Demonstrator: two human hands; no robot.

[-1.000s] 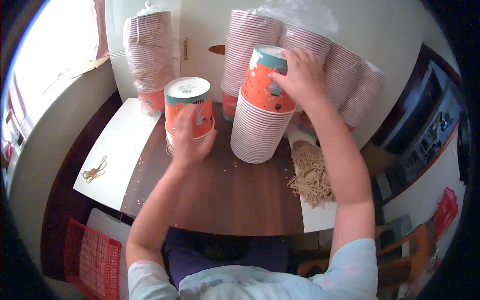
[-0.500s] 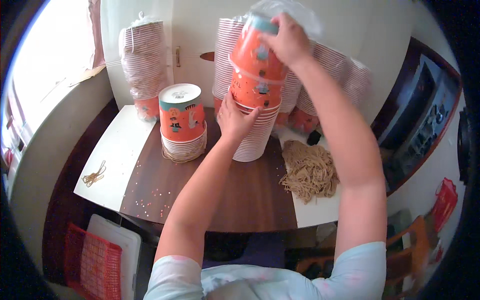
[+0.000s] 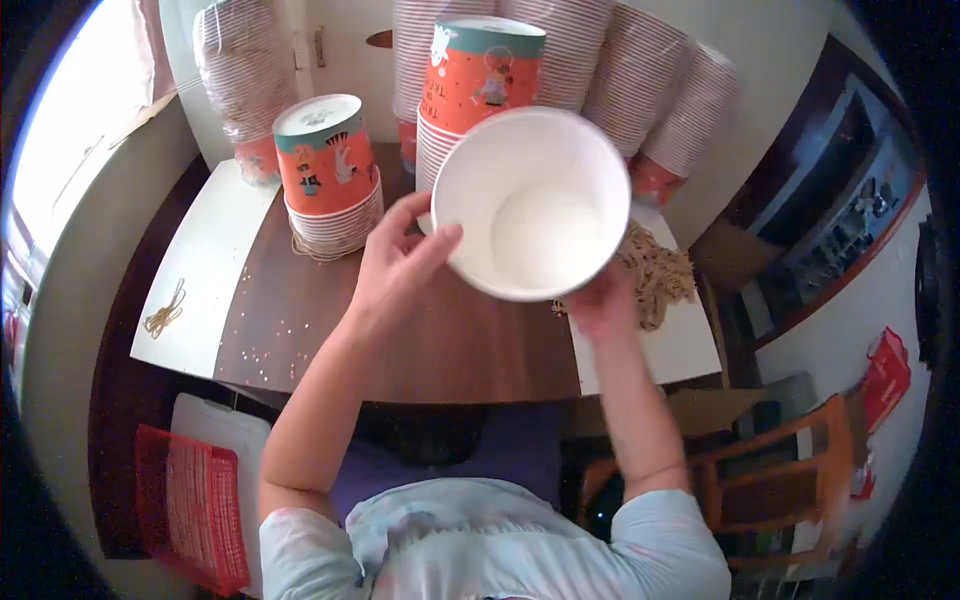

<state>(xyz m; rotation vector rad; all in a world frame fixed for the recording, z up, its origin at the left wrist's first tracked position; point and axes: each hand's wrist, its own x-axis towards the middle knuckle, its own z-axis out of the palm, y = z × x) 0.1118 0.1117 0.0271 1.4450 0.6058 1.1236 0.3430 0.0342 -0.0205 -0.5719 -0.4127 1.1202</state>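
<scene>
A: Where is the grip?
B: The left grip (image 3: 397, 262) is at the near-left rim of a large paper cup (image 3: 555, 225), the right grip (image 3: 603, 303) at its lower right. The cup is held up over the bench (image 3: 450, 350), its white inside turned to the camera.

A: And the room around it?
B: The widest stretch of brown top runs from below the cup to the bench's curved front edge. Pale specks (image 3: 265, 345) dot its left part. Behind the cup's upper left rises a tall stack (image 3: 485, 75), partly covered by it; whether they touch cannot be told. A short stack (image 3: 325, 170) stands well apart to the left, and a heap of tan bands (image 3: 660, 280) lies close by the right grip in the view, near the bench's right edge.

A: How far open are the hands?
B: The left is pinching the cup's wall, thumb over the rim and fingers outside. The right reaches behind the cup, its fingers hidden and blurred, so how tightly it closes cannot be told.
</scene>
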